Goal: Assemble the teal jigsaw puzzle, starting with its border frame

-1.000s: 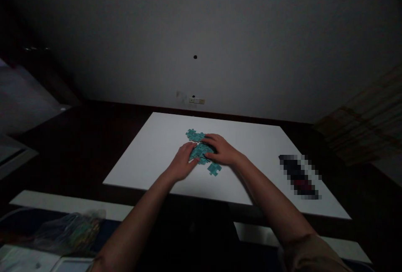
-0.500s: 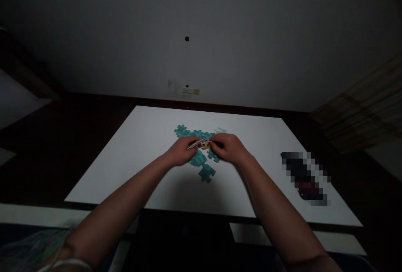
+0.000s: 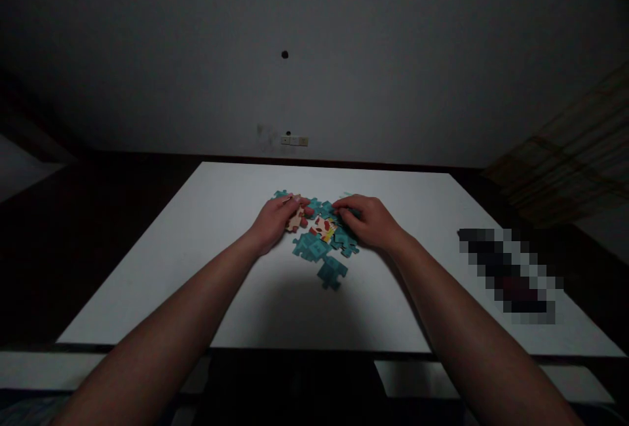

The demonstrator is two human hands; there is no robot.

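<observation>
The left hand and right hand lie cupped, fingers resting on a loose heap of teal cardboard jigsaw pieces between them, a cream-and-red jigsaw piece touching the left hand, all on a white board.

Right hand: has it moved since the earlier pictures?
Yes: the right hand has shifted toward the far edge of the white board and slightly to the right, judged against that board's edges.

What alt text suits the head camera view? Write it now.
The left hand and right hand rest on a heap of jigsaw pieces, mostly teal, some red and cream, on a white board. A pixelated object lies near the board's right edge.
</observation>
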